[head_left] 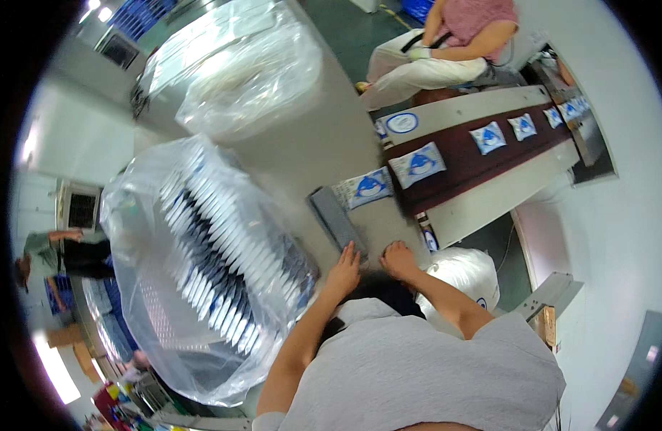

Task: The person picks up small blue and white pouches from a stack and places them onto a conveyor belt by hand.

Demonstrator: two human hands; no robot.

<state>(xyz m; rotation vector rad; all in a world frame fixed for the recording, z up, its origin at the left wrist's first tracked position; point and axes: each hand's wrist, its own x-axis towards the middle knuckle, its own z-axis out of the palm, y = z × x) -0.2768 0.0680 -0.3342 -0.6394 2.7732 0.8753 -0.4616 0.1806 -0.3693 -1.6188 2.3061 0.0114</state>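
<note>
My left hand (345,273) lies at the near end of a long grey block (336,219), its fingers stretched out and touching it. To the right, my right hand (398,260) rests on the table near its front edge with the fingers curled in, and no object shows in it. A white and blue pillow-shaped packet (367,188) lies beyond the block, at the foot of a conveyor. Left of my hands stands a large clear plastic bag (148,237) around a crate, with rows of upright packets (220,244) inside.
The dark red conveyor belt (460,172) carries several more packets toward the table (295,154). Clear plastic sheeting (255,79) is heaped at the back. Below the conveyor sits a full white sack (464,276). A seated person (453,50) is beyond the conveyor; another person (65,255) stands far left.
</note>
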